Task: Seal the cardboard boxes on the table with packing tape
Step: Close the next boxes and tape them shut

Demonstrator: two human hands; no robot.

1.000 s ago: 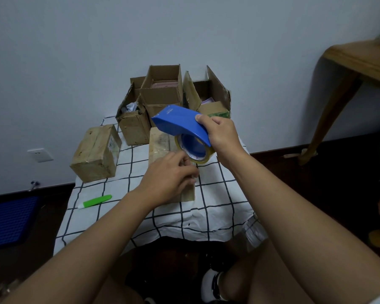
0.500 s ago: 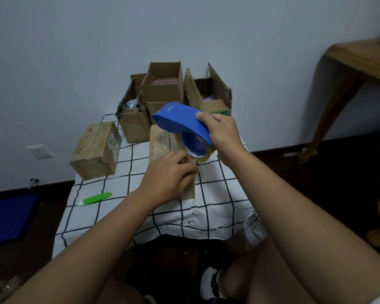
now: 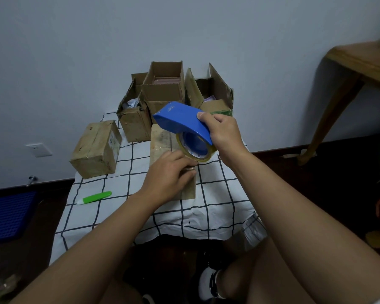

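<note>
Nearest the camera, two bare forearms are extended over a desk (image 3: 110, 218) covered by a white cloth with a dark grid pattern. A green utility knife (image 3: 95, 197) is laid on the cloth toward the near left edge, well apart from both hands.

The left hand (image 3: 168, 177) is placed over the near part of a long flat cardboard box (image 3: 162, 143) lying at the middle of the desk; its fingers are curled and appear to be pinching the loose end of the clear tape at the roll, though the exact contact is partly hidden. Just beyond it, a blue tape dispenser (image 3: 182, 121) is gripped by the right hand (image 3: 223, 133), with the fingers wrapped over its curved top and the roll of clear packing tape (image 3: 194, 148) carried beneath, held just above the flat box.

To the left, a closed cardboard box (image 3: 96, 150) is seen, its top glossy with tape. Farther back, three open cardboard boxes are grouped against the wall: a left one (image 3: 133, 123) with pale contents showing, a middle one (image 3: 165, 91) set higher, and a right one (image 3: 211, 91) with its flaps raised.

On the floor to the left, a blue ribbed mat (image 3: 8, 216) is visible, and a wall socket (image 3: 38, 149) is mounted above it. A wooden side table (image 3: 358, 62) is stood at the far right.
</note>
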